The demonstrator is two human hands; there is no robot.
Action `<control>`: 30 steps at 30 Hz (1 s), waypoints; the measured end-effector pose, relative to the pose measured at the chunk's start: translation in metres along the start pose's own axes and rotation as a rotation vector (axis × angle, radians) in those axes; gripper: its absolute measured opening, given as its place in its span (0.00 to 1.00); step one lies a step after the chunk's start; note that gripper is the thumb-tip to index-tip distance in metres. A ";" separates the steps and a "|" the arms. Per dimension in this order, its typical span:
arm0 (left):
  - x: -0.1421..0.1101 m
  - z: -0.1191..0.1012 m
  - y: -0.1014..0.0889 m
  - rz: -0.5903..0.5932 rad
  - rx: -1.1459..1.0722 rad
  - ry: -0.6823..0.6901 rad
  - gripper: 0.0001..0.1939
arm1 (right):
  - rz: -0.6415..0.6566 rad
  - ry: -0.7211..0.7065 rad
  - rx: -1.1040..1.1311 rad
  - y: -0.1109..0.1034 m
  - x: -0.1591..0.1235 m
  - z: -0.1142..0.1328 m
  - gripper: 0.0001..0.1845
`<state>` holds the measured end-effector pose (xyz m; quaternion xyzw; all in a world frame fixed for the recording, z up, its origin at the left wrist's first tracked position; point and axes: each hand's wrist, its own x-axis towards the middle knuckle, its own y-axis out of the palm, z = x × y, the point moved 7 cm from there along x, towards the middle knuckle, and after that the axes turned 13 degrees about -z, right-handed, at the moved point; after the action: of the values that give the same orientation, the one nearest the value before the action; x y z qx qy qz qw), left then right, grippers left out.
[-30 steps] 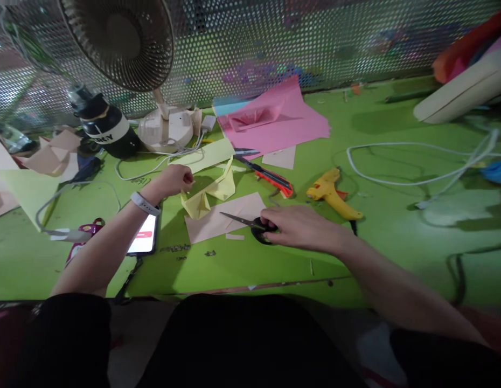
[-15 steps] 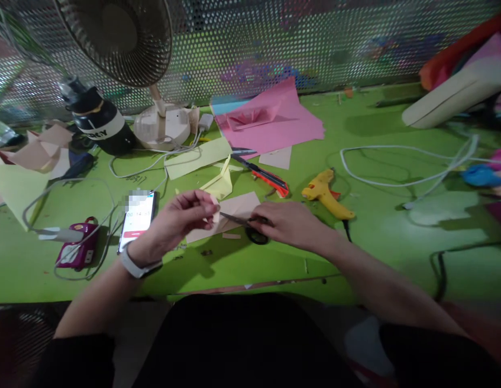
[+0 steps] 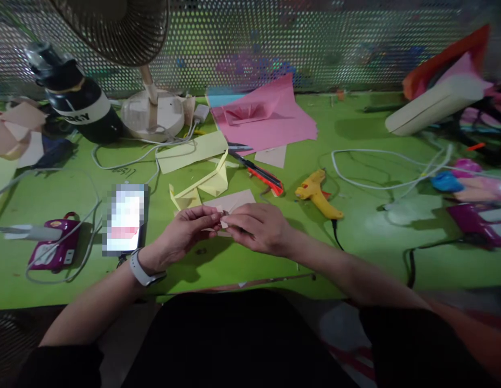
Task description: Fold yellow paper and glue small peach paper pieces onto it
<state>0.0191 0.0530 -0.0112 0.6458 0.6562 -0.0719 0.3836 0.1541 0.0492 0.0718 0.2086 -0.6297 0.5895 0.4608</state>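
Observation:
Between the fingertips of both hands is a small pale piece of paper (image 3: pixel 223 214). My left hand (image 3: pixel 196 226), with a white-banded watch on the wrist, pinches it from the left. My right hand (image 3: pixel 261 227) is closed on its right side, knuckles upward. Scissors cannot be made out now; the right hand may cover them. Beneath the hands lies a pale paper sheet (image 3: pixel 243 198), partly hidden. Just behind the left hand is a folded yellow paper (image 3: pixel 214 180). A red and black box cutter (image 3: pixel 265 179) rests beyond the right hand.
A yellow glue gun (image 3: pixel 321 195) lies to the right, with a looped white cable (image 3: pixel 375 186) past it. Left are a phone (image 3: pixel 125 218) and a purple power adapter (image 3: pixel 58 242). Pink paper (image 3: pixel 283 118), a fan (image 3: pixel 147 110) and a black bottle (image 3: pixel 83 108) stand behind.
The scissors in my right hand have gone from sight. That hand has moved left, and its fingers now meet the left hand's at the small paper. The view has shifted slightly.

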 end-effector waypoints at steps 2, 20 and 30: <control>0.001 0.002 0.000 0.000 0.025 -0.002 0.11 | 0.006 0.017 0.032 0.003 -0.001 -0.001 0.06; -0.001 -0.005 0.004 0.032 0.284 0.179 0.09 | 0.006 0.500 0.320 0.013 -0.017 -0.025 0.04; -0.001 -0.012 -0.001 0.016 0.220 0.185 0.10 | -0.029 0.391 0.343 0.005 -0.015 -0.028 0.08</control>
<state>0.0137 0.0594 -0.0029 0.6932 0.6717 -0.0803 0.2487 0.1671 0.0724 0.0530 0.1751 -0.4165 0.7101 0.5400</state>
